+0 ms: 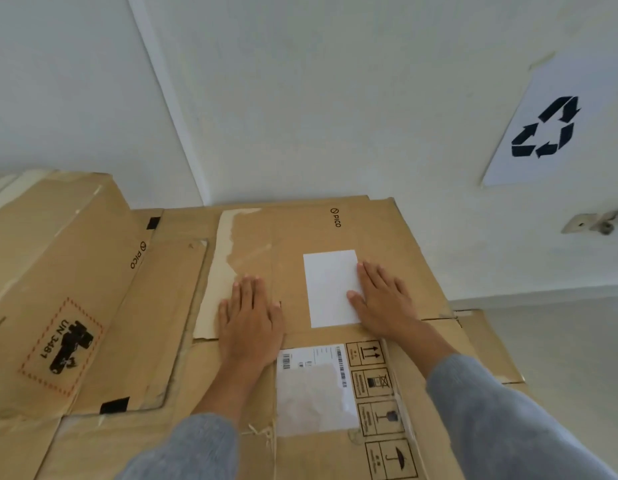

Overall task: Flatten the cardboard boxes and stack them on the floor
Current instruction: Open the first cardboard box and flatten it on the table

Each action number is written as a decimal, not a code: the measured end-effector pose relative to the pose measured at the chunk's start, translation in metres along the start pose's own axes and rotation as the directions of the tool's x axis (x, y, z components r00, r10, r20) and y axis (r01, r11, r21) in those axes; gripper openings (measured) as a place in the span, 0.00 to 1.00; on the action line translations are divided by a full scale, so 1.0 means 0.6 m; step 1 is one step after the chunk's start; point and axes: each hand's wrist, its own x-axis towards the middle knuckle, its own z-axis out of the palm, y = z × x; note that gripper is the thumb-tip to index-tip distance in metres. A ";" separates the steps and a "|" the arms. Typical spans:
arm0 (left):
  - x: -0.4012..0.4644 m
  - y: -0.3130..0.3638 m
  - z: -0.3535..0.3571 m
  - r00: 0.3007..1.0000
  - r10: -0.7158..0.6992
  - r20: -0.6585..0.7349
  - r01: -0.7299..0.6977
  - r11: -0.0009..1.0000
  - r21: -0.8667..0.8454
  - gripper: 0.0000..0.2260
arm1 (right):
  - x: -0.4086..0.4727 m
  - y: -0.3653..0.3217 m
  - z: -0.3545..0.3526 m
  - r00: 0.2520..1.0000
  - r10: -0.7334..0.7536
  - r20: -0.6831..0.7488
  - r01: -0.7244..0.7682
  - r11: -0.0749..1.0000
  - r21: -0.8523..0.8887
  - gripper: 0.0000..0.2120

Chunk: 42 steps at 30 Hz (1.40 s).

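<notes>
- Head view looks down into a room corner, and the biggest thing in play is the flattened cardboard box (pixel 335 289), lying flat on the floor (pixel 560 341) on top of other flat cardboard, pushed up against the white wall (pixel 335 98).
- Next in size, one unflattened box (pixel 54 282) with a UN 3481 mark sits at the left, its sides still standing — by my read that one is yet to be collapsed.
- Count so far: one box upright, and at least two flat layers in the stack; edges of lower sheets peek out on the left and right, but exactly how many lie underneath I cannot tell.
- One paper recycling sign (pixel 557 123) is taped to the wall, well apart from the stack.
- Two white labels on the top sheet: a blank label (pixel 330 289) and, nearer the person, a shipping label (pixel 314 389).
- Left hand (pixel 250 320) presses palm-down on the top sheet, fingers spread flat, gripping nothing.
- Right hand (pixel 383 303) does the same just beside the blank label, thumb overlapping its edge, fingers open and flat.
- Judgement: the job looks partly done, with this sheet being pressed flat and at least one box remaining.
</notes>
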 end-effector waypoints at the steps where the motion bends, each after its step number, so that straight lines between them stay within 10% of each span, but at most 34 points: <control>1: 0.003 0.001 0.000 1.000 0.002 -0.008 -0.002 1.000 -0.005 0.26 | -0.012 0.007 0.001 1.000 -0.002 0.006 0.002 1.000 0.000 0.30; 12: -0.007 0.005 -0.040 0.993 -0.038 -0.112 0.005 0.958 -0.286 0.18 | -0.040 0.035 0.017 0.992 -0.033 -0.125 0.043 0.996 0.080 0.26; 15: -0.035 -0.010 -0.039 0.976 -0.039 -0.216 0.032 0.999 -0.035 0.13 | -0.054 0.056 -0.009 0.973 -0.025 -0.228 0.093 0.951 0.294 0.19; 21: -0.056 -0.018 -0.039 0.933 -0.343 -0.109 0.354 0.928 0.112 0.35 | -0.092 0.090 -0.012 0.921 0.191 -0.339 -0.118 0.967 0.225 0.22; 28: -0.038 -0.021 -0.078 0.868 -0.497 -0.006 0.490 0.858 -0.157 0.45 | -0.093 0.109 -0.028 0.887 0.406 -0.222 -0.352 0.903 0.247 0.39; 34: -0.039 -0.048 -0.093 0.890 -0.436 0.135 0.452 0.805 -0.384 0.41 | -0.103 0.118 -0.033 0.882 0.433 -0.186 -0.346 0.863 0.368 0.42; 42: -0.055 -0.035 -0.122 0.938 -0.344 -0.042 0.294 0.854 -0.429 0.19 | -0.111 0.124 -0.056 0.885 0.414 -0.213 -0.302 0.858 0.416 0.27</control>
